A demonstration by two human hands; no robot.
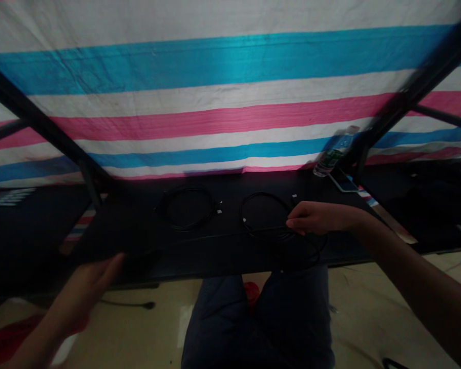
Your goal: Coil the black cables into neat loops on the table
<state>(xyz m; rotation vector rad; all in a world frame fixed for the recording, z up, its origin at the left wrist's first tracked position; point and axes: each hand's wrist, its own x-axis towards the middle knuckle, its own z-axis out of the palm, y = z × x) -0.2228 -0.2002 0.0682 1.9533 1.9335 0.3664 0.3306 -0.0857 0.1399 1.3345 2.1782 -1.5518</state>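
My right hand (309, 218) pinches a black cable (269, 229) above the right side of the dark tabletop. The cable stretches left in a nearly straight line towards my left hand (100, 274), which is smeared by motion at the table's front edge, its fingers seemingly closed on the cable. Loops of a black cable coil (259, 194) lie under and left of my right hand, with small light-coloured tips. Another coiled black cable (184, 229) rests separately at the middle left, with light connector ends on its right.
A clear plastic bottle (332, 154) with a green label stands at the back right, beside a phone-like flat object (344, 181). Dark metal struts (49, 125) slant up on both sides. A striped sheet (223, 123) hangs behind the black table (138, 205).
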